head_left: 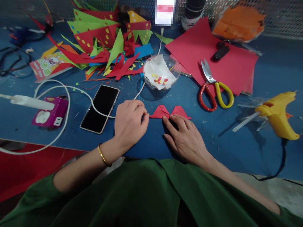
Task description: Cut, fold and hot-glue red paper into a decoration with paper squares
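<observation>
A small folded red paper (179,111) with two raised parts lies flat on the blue table (151,138) in front of me. The fingertips of my right hand (186,135) press on its lower edge, the fingers slightly spread and nothing gripped. Beside the paper's left end rests my left hand (130,124), its fingers curled inward; what they hold, if anything, is hidden. A gold bangle is on the left wrist. Just beyond the folded paper stands a clear bowl (174,82) with white paper and small red and yellow pieces in it.
Scissors (210,80) and a key fob (221,53) lie on red sheets (189,47). A yellow glue gun (276,115) is at the right. To the left are a phone (100,108), a white cable and a purple socket block (50,112). Cut paper shapes (97,36) pile up behind.
</observation>
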`<state>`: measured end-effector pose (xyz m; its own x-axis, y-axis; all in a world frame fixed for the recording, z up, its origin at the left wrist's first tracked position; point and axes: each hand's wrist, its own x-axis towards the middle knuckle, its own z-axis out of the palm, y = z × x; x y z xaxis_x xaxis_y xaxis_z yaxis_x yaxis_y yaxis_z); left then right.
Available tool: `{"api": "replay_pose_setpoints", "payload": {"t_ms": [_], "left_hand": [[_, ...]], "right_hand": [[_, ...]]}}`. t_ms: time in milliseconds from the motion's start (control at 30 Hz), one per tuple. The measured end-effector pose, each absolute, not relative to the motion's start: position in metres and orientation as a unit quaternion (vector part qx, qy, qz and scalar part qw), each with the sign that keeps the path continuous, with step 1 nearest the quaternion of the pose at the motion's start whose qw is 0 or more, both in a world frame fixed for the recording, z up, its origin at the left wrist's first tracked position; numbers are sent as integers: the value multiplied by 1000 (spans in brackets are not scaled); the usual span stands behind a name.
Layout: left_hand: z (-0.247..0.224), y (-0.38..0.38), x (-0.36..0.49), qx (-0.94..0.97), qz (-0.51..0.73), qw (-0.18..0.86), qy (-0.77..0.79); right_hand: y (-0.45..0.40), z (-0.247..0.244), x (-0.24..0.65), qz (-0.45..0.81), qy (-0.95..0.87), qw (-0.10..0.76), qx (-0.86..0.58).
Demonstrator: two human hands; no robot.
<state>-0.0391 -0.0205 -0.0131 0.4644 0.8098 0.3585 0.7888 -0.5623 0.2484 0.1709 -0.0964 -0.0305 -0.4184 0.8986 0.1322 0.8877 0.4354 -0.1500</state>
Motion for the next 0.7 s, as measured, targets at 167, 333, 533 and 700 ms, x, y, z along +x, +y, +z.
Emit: {"api": "replay_pose_setpoints", "payload": {"t_ms": [167, 333, 533, 700], "left_hand": [[-14, -45, -26, 921, 160, -15, 354], [-19, -57, -23, 932, 118, -57, 337], [-14, -64, -37, 915, 94, -67, 387], [-16, -69, -26, 913, 132, -64, 380]], "right_hand": [[-97, -30, 170, 24, -839, 104, -533], [-97, -32, 169, 28, -838, 101, -536], [-98, -35, 170, 17, -841, 112, -529], [-96, -36, 169, 2, -843, 122, -524]]}}
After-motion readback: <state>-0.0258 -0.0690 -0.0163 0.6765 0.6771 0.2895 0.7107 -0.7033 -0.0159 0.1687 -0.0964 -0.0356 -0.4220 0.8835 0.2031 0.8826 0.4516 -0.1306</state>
